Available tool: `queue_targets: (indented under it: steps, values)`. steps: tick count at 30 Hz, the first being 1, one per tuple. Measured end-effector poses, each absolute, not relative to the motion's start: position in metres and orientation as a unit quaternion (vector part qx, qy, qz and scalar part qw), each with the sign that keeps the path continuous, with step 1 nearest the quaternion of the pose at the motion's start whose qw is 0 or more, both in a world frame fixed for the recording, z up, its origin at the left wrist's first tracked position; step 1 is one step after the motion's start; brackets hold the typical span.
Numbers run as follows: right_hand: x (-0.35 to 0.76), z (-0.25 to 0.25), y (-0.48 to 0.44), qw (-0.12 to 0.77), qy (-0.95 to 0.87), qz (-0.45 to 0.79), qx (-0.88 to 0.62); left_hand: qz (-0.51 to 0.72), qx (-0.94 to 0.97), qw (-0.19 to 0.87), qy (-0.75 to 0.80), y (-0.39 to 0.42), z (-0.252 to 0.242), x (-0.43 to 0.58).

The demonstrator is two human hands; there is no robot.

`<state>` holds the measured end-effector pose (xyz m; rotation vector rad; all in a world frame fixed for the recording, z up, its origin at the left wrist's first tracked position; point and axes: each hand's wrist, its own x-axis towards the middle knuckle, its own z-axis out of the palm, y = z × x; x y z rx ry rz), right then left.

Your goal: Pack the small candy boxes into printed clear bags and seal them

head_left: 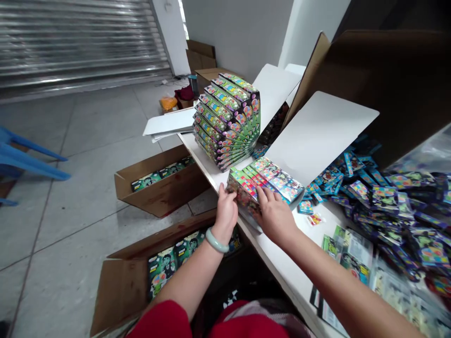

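A display box (248,206) with a raised white lid flap (322,134) stands at the table's edge, filled with rows of small printed boxes (273,176). My left hand (226,211), a pale bangle on its wrist, grips the box's near left corner with curled fingers. Over the front wall lies my right hand (276,215), its fingers bent onto the small boxes inside and its palm against the front. Part of the front wall is hidden by this hand. Just behind, flat folded display boxes (229,117) stand fanned out in a stack.
Loose small blue and purple boxes (391,202) are heaped on the right. Printed plastic sleeves (352,253) lie on the white table (278,256) near my right forearm. Two open cartons (123,281) with green boxes stand on the floor at left. A large carton (387,84) rises behind.
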<state>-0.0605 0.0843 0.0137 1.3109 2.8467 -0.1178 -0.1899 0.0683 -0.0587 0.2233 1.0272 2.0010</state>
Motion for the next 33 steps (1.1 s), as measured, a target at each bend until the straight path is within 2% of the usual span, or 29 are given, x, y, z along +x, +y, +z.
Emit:
queue_targets:
  steps: [7,14,20,28,33]
  values:
    - [-0.064,0.017,0.076,-0.003,0.908,-0.044,0.418,0.733,0.217,0.437,0.475,0.059,-0.046,-0.21]
    - [-0.073,0.008,0.086,-0.004,0.914,-0.077,0.398,0.675,0.308,0.366,0.562,0.064,-0.045,-0.244]
    - [-0.058,-0.015,0.075,-0.014,0.926,-0.027,0.375,0.656,0.344,0.342,0.578,0.082,-0.056,-0.24]
    - [-0.039,-0.013,0.082,-0.067,0.944,-0.053,0.319,0.655,0.357,0.325,0.581,0.08,-0.058,-0.242]
    - [-0.041,-0.019,0.083,-0.081,0.943,-0.056,0.318,0.663,0.352,0.358,0.555,0.087,-0.053,-0.246]
